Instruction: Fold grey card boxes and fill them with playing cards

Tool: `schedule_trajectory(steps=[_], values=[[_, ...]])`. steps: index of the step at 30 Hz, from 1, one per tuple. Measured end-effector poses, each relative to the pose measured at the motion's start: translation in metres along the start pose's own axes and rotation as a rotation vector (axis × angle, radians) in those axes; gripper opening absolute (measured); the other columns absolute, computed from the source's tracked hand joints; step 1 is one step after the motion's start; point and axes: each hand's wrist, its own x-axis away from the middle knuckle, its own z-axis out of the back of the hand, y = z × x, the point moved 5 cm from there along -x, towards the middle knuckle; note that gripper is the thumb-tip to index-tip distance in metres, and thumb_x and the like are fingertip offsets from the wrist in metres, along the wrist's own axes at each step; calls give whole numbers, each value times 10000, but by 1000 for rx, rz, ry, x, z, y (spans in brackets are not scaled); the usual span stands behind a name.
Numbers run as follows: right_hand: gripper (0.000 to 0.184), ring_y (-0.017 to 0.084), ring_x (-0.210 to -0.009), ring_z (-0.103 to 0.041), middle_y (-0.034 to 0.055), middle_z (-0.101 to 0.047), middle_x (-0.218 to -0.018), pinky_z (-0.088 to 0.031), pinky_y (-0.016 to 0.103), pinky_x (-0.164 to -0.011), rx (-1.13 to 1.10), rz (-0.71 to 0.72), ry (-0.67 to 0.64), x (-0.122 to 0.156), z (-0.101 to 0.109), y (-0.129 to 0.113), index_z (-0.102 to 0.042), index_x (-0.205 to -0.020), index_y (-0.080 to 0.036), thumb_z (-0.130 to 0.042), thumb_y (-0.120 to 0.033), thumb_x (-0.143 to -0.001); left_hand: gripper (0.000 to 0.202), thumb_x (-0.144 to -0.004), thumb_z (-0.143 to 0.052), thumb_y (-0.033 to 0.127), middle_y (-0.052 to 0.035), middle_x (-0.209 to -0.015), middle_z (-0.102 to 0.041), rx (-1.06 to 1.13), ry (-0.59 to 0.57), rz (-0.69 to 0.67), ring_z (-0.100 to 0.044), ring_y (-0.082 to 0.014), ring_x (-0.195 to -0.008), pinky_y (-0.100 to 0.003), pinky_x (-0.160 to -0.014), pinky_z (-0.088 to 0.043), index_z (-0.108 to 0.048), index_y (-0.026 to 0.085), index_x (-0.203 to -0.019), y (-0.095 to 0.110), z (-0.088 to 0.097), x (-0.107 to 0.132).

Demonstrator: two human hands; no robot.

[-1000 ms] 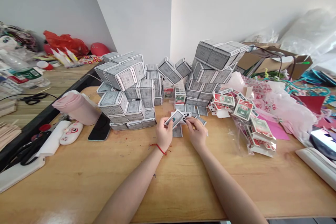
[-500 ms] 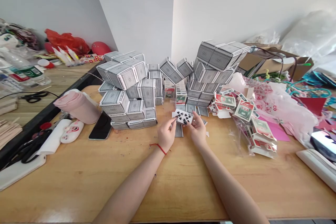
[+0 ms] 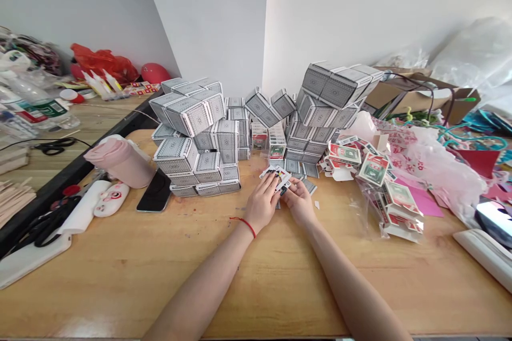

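My left hand [image 3: 263, 203], with a red string at the wrist, and my right hand [image 3: 299, 200] meet over the wooden table [image 3: 256, 272]. Together they pinch a few small playing cards [image 3: 276, 175], face up, fanned slightly above the table. More small cards [image 3: 308, 185] lie flat just beyond my fingers. Behind them rise stacks of grey patterned card boxes [image 3: 200, 138] on the left and a taller stack of the same boxes [image 3: 328, 101] on the right.
A pink cup [image 3: 120, 161] lies on its side beside a black phone [image 3: 154, 197] at the left. Red and green card packs in clear plastic [image 3: 384, 186] sit to the right. Scissors [image 3: 40, 226], a white case [image 3: 110, 200] and clutter fill the left side.
The card in my hands turned from back up to face up, and my left hand has moved over it toward my right hand. The view shifted slightly.
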Motion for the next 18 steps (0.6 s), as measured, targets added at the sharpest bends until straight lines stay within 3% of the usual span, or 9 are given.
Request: schedule_trajectory(steps=[5,9,18], values=[[358,203,-798,-636,65,-659,-972,-529,353,-676,-57,-96,-72,2,-2,-1,-580,-977,-203,-681,-310,-651,435,-886,-336,224,-87,-1391,-338,14,-29,-1,-240,-213,-1313,-441,-1035,-343,-328,182,-1319,3,1,-1],[280,193,-789,-630,57,-666,-922,-532,353,-689,-98,-117,-87,3,-3,-1,-629,-922,-192,-667,-321,-677,432,-887,-317,201,-81,-1390,-341,35,-32,2,-233,-206,-1316,-440,-1041,-335,-328,184,-1319,4,2,-1],[271,153,-668,-618,31,-675,-827,-514,277,-576,-21,-109,10,3,1,2,-651,-857,-184,-698,-349,-647,398,-858,-404,221,-86,-1335,-417,67,16,-35,-302,-229,-1281,-471,-1014,-353,-419,201,-1255,11,8,-3]])
